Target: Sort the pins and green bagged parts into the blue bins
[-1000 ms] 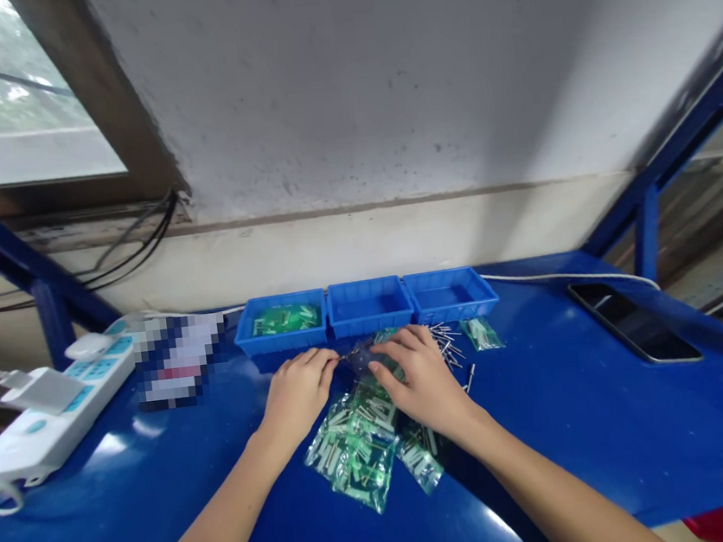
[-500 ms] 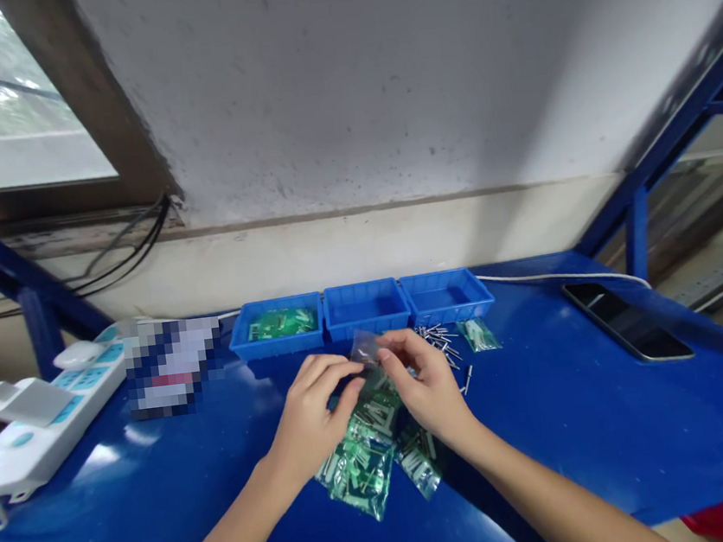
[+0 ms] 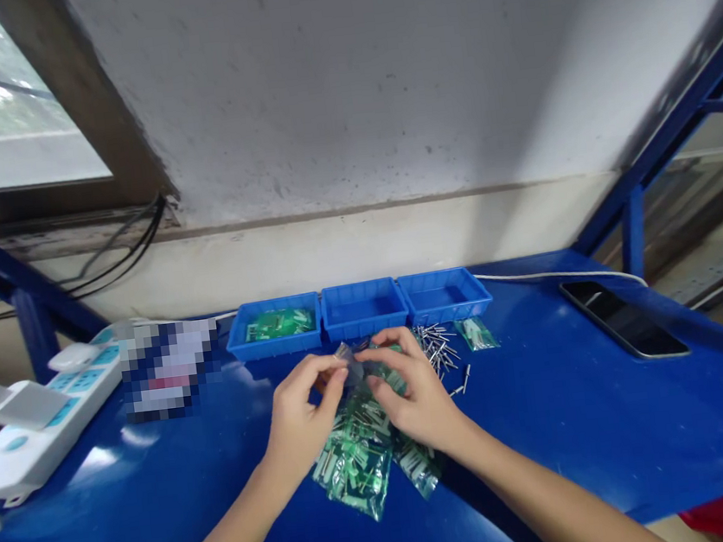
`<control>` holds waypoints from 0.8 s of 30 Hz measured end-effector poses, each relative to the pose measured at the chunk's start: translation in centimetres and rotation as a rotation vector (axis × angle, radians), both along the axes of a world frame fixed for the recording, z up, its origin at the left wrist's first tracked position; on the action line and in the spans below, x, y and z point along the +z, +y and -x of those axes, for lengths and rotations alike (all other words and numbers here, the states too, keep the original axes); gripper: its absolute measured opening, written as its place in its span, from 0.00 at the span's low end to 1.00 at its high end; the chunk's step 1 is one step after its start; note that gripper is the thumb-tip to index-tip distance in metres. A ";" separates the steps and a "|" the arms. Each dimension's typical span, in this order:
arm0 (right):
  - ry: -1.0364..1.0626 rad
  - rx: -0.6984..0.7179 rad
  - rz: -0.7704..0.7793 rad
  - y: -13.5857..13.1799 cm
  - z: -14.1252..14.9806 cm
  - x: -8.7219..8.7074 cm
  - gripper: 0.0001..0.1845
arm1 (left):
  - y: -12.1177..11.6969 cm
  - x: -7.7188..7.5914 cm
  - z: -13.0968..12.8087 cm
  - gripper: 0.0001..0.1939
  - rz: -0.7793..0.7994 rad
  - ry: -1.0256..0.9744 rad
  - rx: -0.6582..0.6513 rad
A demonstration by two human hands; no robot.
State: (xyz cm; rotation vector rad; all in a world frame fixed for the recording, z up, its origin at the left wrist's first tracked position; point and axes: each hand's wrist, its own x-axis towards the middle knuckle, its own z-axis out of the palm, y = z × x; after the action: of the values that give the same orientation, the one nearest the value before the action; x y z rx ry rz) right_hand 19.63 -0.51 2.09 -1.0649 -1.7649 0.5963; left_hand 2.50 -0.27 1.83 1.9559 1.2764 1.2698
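Note:
My left hand (image 3: pixel 308 407) pinches a small clear plastic bag (image 3: pixel 351 370) between thumb and fingertips. My right hand (image 3: pixel 410 387) is beside it, its index fingertip at the bag's edge and its thumb held apart from the fingers. I cannot make out what the clear bag contains. Beneath both hands lies a pile of clear packets (image 3: pixel 358 471) holding green circuit boards and pale parts. Another such packet (image 3: pixel 420 469) lies under my right wrist. Loose metal pins (image 3: pixel 439 351) are scattered just past my right hand.
Three blue bins stand along the wall: the left bin (image 3: pixel 275 346) holds green boards, beside the middle bin (image 3: pixel 364 305) and right bin (image 3: pixel 446 296). A small packet (image 3: pixel 475 334) lies before them. A phone (image 3: pixel 624 317) is at right, a power strip (image 3: pixel 33 430) at left.
Both hands have shifted slightly left with the clear bag. My left hand now pinches its edge, while my right thumb and index finger have spread apart.

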 end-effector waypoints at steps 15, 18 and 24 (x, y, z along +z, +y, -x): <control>0.091 -0.010 0.037 -0.1 0.3 0.1 0.10 | -0.3 -0.4 -0.2 0.07 -0.252 0.336 -0.170; 0.022 -0.003 -0.126 -0.4 0.3 0.2 0.10 | -0.3 -0.3 -0.4 0.12 0.076 0.115 -0.177; -0.093 0.001 -0.244 -0.6 0.3 -0.1 0.10 | 0.4 -0.5 -0.5 0.16 0.565 -0.415 -0.098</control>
State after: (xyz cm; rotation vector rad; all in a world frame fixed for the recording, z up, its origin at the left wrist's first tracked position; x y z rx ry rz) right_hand 19.30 -1.10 2.02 -0.9347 -1.8643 0.3259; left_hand 2.95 0.09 1.34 1.2653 1.1479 1.0454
